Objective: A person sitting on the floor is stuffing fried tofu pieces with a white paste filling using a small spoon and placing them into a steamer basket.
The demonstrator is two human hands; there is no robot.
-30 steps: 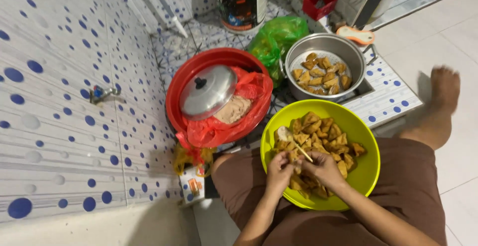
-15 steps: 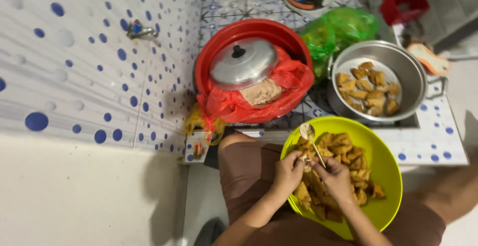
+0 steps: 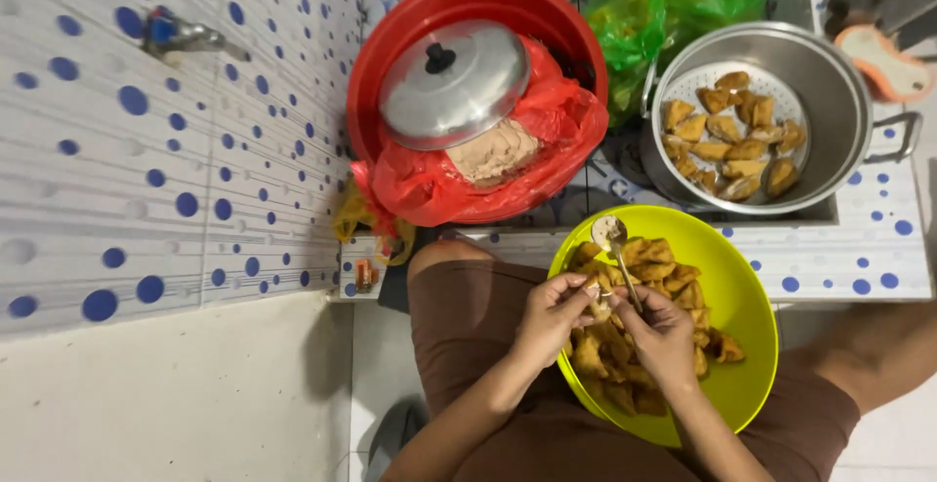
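The right hand (image 3: 664, 331) pinches a spoon (image 3: 619, 256), handle in its fingers, bowl pointing up and away. Just beside it, the left hand (image 3: 549, 316) pinches a tofu piece (image 3: 595, 299) over the green bowl (image 3: 747, 292).

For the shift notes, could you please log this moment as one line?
left hand: holds fried piece | right hand: holds spoon | both over yellow-green bowl on lap | steel pot behind
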